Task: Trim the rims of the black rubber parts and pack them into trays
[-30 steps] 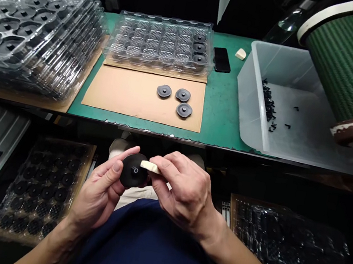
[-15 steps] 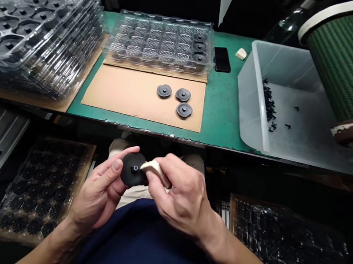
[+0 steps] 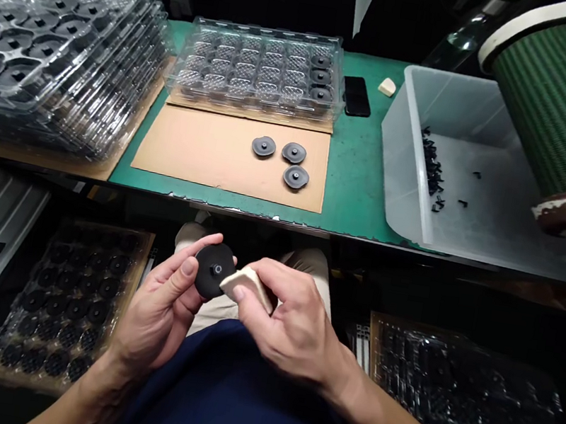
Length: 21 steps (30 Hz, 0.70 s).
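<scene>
We viewed one green table [image 3: 360,181] from above. On its left we saw one stack of clear trays [image 3: 91,67]; on its right, one translucent bin [image 3: 404,159]. Between them lay one cardboard sheet [image 3: 201,149], with a tray [image 3: 257,68] behind it, broad side toward us, three discs visible in its right column.

We noted two hands below the table's front edge. The right hand [image 3: 292,321], back upward, came in from the lower right with its fingers directed left, pinching a cream block between thumb and fingers. The left hand [image 3: 161,300], palm turned inward, rose from the lower left; its thumb and fingers gripped the rim of a black disc.

One phone [image 3: 356,96] lay just right of the tray. The black disc [image 3: 213,270] was in front of the torso, its stubbed face toward us; being round, it showed no clear long axis. We counted three loose discs [image 3: 296,177] on the cardboard sheet. The cream block [image 3: 248,288] sloped down rightward, its left tip at the disc's lower right rim. We saw one spare block [image 3: 387,87] by the bin.
</scene>
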Motion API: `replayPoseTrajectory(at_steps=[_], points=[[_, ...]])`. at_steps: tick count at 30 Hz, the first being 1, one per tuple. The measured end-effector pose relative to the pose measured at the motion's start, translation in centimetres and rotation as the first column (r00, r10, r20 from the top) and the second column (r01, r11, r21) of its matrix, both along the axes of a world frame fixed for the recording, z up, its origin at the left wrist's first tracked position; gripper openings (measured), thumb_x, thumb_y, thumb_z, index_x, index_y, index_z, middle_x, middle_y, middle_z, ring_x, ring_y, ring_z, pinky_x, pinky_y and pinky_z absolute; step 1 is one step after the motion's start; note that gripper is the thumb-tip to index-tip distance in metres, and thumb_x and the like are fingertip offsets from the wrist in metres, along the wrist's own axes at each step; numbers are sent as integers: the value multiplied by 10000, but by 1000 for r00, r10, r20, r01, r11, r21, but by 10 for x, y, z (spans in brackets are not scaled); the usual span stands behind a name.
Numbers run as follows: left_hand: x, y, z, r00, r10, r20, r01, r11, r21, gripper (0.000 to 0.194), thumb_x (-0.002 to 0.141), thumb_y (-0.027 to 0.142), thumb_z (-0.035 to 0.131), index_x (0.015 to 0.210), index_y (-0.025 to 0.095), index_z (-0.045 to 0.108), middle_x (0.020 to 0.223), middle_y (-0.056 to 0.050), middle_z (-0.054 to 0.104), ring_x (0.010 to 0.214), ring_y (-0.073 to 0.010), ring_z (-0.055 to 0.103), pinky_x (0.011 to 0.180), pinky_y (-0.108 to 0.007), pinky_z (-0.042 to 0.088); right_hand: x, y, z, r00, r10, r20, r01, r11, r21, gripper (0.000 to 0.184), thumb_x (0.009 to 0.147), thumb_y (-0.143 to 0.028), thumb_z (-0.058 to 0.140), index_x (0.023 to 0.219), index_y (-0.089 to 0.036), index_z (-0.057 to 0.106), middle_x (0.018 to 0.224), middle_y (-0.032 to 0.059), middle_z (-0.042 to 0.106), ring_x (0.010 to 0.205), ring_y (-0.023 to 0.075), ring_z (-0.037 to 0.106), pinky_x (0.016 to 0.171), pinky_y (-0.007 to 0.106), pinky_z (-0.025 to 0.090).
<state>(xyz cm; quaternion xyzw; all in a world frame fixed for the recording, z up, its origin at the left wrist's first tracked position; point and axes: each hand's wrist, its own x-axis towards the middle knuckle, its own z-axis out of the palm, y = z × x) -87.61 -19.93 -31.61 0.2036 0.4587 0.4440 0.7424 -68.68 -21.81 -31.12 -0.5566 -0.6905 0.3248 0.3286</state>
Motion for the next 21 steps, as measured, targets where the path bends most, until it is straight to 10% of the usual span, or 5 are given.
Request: replayPoseTrajectory(at_steps=[6,12,21], points=[[-4,0,-5,984,-179,26,179,984,-3,376,942,361,725,1270,181,758,1240,-123,764,1080,-226,747,941,-235,608,3,2,2,991,4,134,-29,982,187,139,1014,-221,524,1026,-186,658,897,51,617,787,173,533,742,329,416],[1,0,1,1000,-4,-31,6,997,82,438,909,321,781,1338,267,712,1218,-77,775,1126,-206,736,981,-229,583,-3,-2,4,989,-19,-150,-7,986,-168,228,1022,-269,533,802,-212,532,692,-41,494,600,109,436,564,276,353],[-9,4,-7,957,-262,125,268,963,-36,354,953,382,702,1241,190,776,1200,-130,774,1063,-247,748,890,-272,627,11,10,2,966,139,218,-213,907,364,184,1018,-214,540,1134,-194,682,949,71,677,822,196,566,744,351,435]])
